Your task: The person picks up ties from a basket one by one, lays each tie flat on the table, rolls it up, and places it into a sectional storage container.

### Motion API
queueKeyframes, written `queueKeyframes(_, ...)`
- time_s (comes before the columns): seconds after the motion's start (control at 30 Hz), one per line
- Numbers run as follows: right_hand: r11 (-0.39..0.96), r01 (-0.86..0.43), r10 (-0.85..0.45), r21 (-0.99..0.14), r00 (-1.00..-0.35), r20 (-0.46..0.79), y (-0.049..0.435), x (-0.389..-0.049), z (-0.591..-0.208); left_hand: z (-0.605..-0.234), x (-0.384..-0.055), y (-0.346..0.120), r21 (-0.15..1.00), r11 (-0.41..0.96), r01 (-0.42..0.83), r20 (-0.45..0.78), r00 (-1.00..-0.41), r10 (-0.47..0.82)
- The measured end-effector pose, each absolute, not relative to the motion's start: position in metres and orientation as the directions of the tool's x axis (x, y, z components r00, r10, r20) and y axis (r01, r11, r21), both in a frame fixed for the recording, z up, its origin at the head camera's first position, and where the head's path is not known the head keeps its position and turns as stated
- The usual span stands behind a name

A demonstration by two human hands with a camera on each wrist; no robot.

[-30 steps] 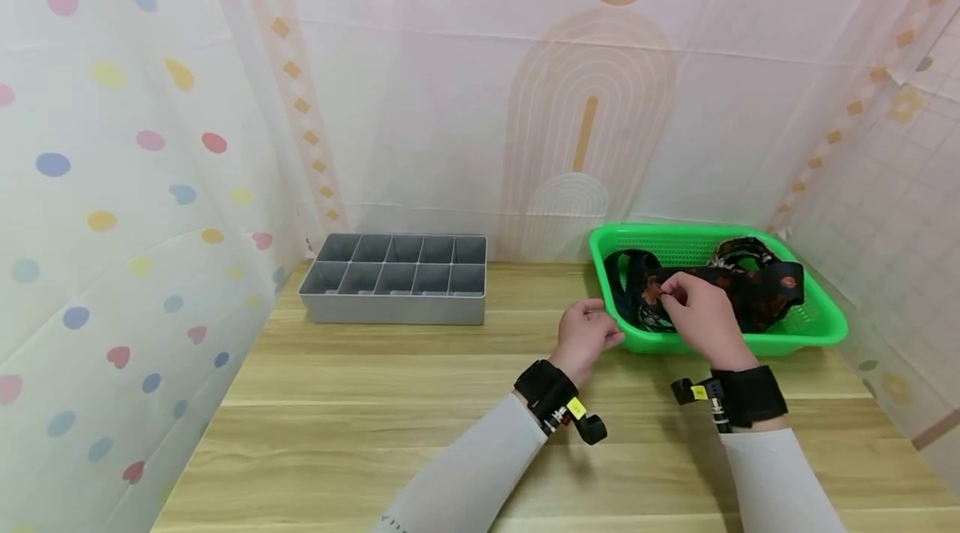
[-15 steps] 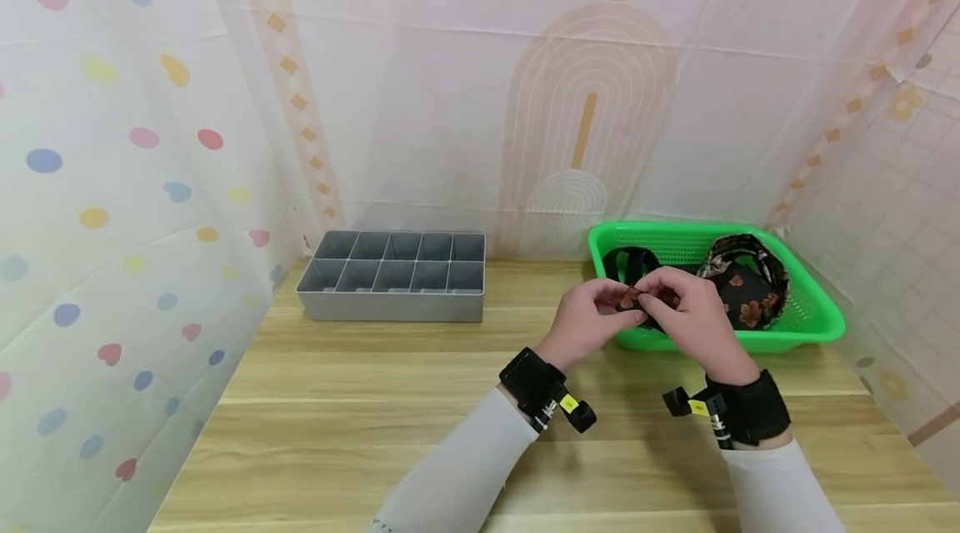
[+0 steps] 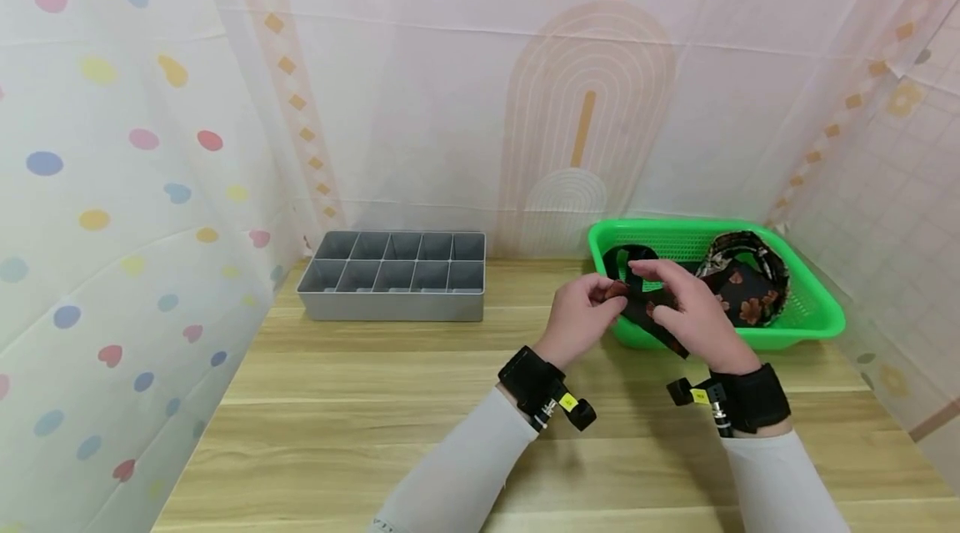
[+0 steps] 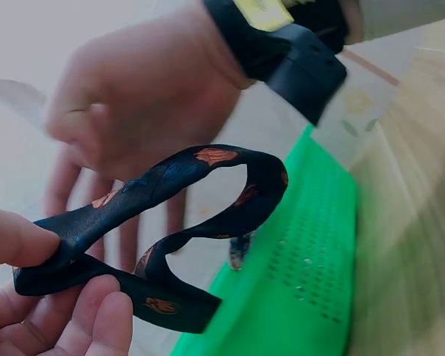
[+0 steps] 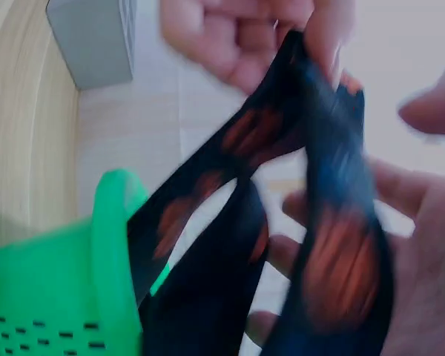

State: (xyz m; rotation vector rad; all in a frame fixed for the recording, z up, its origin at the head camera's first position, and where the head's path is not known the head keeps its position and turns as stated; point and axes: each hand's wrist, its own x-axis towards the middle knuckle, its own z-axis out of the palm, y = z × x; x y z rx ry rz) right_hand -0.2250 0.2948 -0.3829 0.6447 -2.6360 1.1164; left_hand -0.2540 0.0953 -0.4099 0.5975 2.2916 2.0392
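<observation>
My left hand [image 3: 576, 318] pinches one end of a narrow, glossy dark cloth strip with orange flowers [image 3: 651, 319] between thumb and fingers at the basket's near left side. In the left wrist view the strip [image 4: 179, 172] bends in a loop out from the fingertips, its other part trailing below. My right hand [image 3: 693, 312] is just right of it, thumb and forefinger spread apart. Its fingers hang loosely behind the strip [image 5: 345, 259] in the right wrist view. More dark floral cloth [image 3: 750, 304] lies looped in the green basket [image 3: 821, 324].
A grey divided organizer box [image 3: 393, 306] with several compartments stands at the back left of the wooden table [image 3: 375, 399]. A patterned curtain [image 3: 420, 99] hangs behind the table, with more along both sides.
My left hand came up from beside the basket and took the strip's end. Both hands met on it, then the right fingers spread off it. The wide cloth across the basket dropped.
</observation>
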Motion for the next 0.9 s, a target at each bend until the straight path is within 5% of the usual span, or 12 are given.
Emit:
queueKeyframes(0.3, 0.724, -0.459, -0.355, -0.515, -0.888, 0.292, 0.286, -0.240, -0.398, -0.392, -0.255, 0.078, 0.967, 0.008, 0.254, 0.241, -0.926, 0.292)
queueKeyframes(0.5, 0.748, -0.467, -0.303, -0.472, -0.872, 0.384, 0.277, -0.243, -0.406, -0.384, -0.256, 0.071, 0.972, -0.027, 0.233, 0.230, -0.923, 0.308)
queueKeyframes(0.9, 0.774, -0.505, -0.222, -0.382, -0.782, 0.583, 0.285, -0.244, -0.404, -0.382, -0.271, 0.058, 0.982, -0.107, 0.154, 0.169, -0.975, 0.145)
